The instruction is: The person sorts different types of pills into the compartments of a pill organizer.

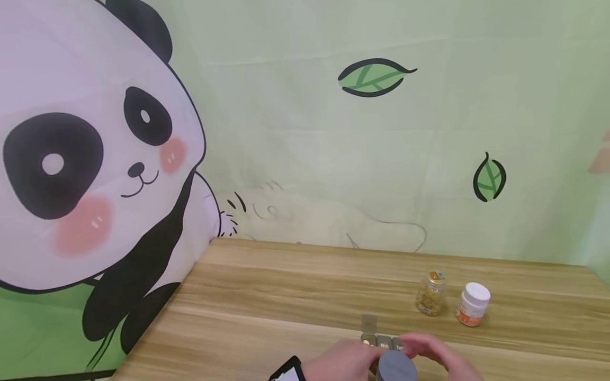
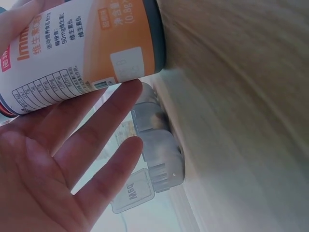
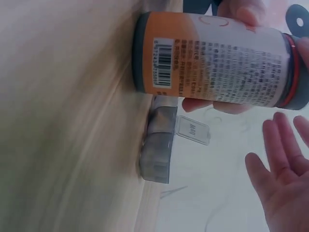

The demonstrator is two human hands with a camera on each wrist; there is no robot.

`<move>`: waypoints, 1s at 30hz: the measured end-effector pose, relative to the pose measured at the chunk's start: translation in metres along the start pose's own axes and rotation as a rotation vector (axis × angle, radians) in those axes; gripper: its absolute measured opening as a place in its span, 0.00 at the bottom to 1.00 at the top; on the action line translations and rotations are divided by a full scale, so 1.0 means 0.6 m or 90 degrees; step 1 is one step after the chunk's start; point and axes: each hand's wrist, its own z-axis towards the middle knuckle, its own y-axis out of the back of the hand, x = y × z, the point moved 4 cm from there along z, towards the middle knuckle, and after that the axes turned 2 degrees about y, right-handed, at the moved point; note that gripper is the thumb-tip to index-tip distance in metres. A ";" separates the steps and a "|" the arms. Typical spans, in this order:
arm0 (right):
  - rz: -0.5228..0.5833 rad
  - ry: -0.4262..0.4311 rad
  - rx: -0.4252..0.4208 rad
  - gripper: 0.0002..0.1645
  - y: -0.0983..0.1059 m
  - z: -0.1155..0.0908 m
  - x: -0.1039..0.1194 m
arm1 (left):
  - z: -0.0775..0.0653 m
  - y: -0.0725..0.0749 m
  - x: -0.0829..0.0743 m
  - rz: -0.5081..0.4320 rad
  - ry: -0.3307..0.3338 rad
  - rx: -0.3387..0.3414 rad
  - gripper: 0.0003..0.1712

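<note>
A supplement bottle (image 2: 72,53) with a white and orange label is upright on or just above the table, its dark grey cap (image 1: 396,365) uppermost. My left hand (image 1: 340,360) holds the bottle between thumb and fingers. Beside it, my right hand (image 1: 440,355) has its fingers (image 3: 275,145) stretched out, apart from the label. One digit at the right wrist view's edge touches the cap; the rest of that contact is cut off. Just behind the bottle is a translucent grey pill organizer (image 3: 157,154) with one flap lid (image 1: 369,323) raised. Pale contents show below that lid.
A clear jar (image 1: 431,295) of amber pieces and a white bottle (image 1: 473,305) with an orange label band stand farther back, to the right. All rest on the wood-grain table (image 1: 267,296). A panda-print cloth (image 1: 295,132) hangs behind the table's back edge.
</note>
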 end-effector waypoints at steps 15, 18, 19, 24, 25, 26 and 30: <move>-0.145 0.070 -0.101 0.33 -0.038 0.029 0.020 | 0.000 -0.002 0.004 0.085 0.031 -0.018 0.15; -0.313 0.105 -0.160 0.35 -0.045 0.032 0.020 | 0.000 -0.002 0.000 0.092 0.008 -0.036 0.15; -0.345 0.115 -0.161 0.35 -0.048 0.033 0.019 | 0.000 -0.002 -0.001 0.102 0.001 -0.041 0.14; -0.247 0.114 -0.063 0.35 -0.053 0.040 0.013 | 0.002 -0.003 -0.001 0.118 0.003 -0.041 0.13; -0.184 0.108 -0.033 0.35 -0.052 0.041 0.014 | 0.002 -0.004 -0.001 0.117 0.008 -0.037 0.13; -0.118 0.092 -0.008 0.35 -0.051 0.040 0.016 | 0.002 -0.004 0.000 0.112 0.014 -0.035 0.13; 0.034 0.055 0.049 0.34 -0.041 0.036 0.025 | 0.001 -0.003 0.003 0.090 0.044 -0.036 0.11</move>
